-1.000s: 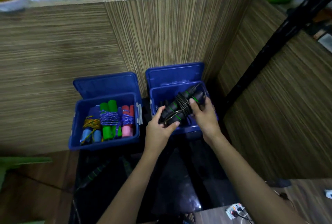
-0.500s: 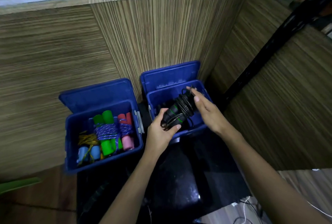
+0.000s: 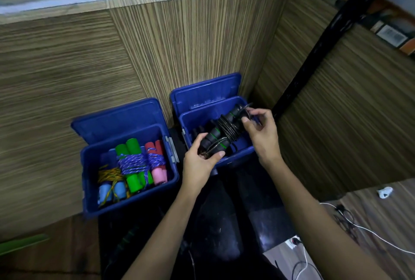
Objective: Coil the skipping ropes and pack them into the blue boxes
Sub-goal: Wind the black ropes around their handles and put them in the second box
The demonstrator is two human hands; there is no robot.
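Black skipping rope [image 3: 221,132], its cord wound round a pair of dark handles with green rings, sits tilted over the open right-hand blue box [image 3: 241,156], held at both ends. Left hand [image 3: 199,162] curls its fingers and thumb round the lower handle ends, just above the box's near rim. Right hand [image 3: 261,132] pinches a loose bit of cord at the upper end of the bundle, thumb and forefinger pressed together, the other fingers curled behind. More dark handles lie inside the box directly under the bundle, though they are too dim to tell apart. Its lid [image 3: 206,90] stands raised beyond the right hand, against the wooden panel [image 3: 190,43]. To the left of the left hand, just beside it, a second blue box [image 3: 89,189] holds coiled ropes with green, pink, red and light blue handles, bound in purple and yellow cord. White cables [image 3: 363,230] lie on the floor to the right of the right forearm
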